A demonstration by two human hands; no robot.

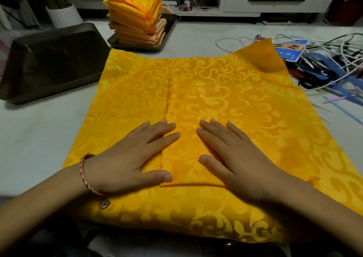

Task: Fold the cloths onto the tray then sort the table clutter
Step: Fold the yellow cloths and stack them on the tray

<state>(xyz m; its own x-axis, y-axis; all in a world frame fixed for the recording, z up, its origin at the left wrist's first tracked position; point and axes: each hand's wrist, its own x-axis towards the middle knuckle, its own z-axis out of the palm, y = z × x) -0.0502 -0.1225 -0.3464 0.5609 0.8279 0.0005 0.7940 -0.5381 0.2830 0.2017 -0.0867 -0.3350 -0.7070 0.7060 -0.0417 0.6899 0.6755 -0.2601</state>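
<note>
A yellow patterned cloth (225,99) lies spread across the table in front of me, with a folded flap over its right half and its far right corner lifted. My left hand (129,156) and my right hand (235,152) lie flat on it side by side, fingers straight, pressing the flap's left edge. Behind the cloth, a dark tray (169,34) carries a tall stack of folded yellow cloths (135,14).
An empty dark tray (51,60) sits at the left. A tangle of white cables, blue strips and packets (322,60) covers the right side of the table. A white plant pot (62,14) stands at the back left, drawers behind.
</note>
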